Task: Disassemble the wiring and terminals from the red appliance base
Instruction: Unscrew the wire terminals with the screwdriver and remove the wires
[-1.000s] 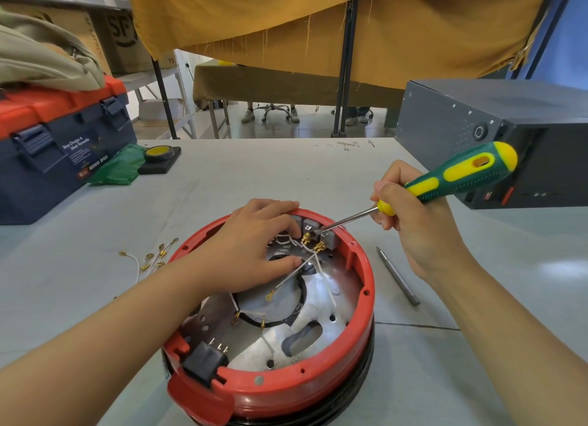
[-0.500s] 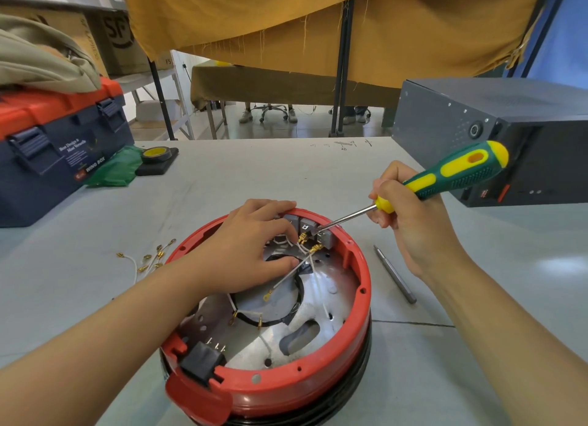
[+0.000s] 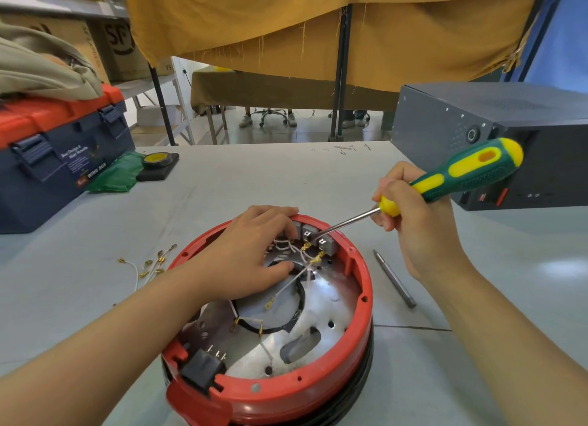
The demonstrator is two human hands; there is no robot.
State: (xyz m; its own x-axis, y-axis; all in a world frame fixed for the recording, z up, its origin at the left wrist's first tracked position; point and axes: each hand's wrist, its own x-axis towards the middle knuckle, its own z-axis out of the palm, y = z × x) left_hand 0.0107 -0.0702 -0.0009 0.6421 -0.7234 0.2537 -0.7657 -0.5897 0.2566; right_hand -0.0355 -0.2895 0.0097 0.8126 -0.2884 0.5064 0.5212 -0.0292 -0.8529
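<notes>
Head view: the red base (image 3: 286,390) sits at lower centre on the bench (image 3: 222,186). The left hand (image 3: 248,260) lies inside it, fingers loosely spread over the white wires (image 3: 286,245). The right hand (image 3: 410,221) grips a screwdriver (image 3: 451,177), tip at the grey terminals (image 3: 315,237) just right of those fingers.

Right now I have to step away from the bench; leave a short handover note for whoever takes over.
Right hand grips the green-and-yellow screwdriver, tip at the grey terminal block on the far rim of the red base.
Left hand lies flat inside the base, fingers by the block, holding nothing.
Done: several loose wires with brass lugs lie on the table left of the base.
Left: white wires still on the block, more leads by the centre ring, and the black plug socket at the near rim.
A spare bit lies right of the base.
</notes>
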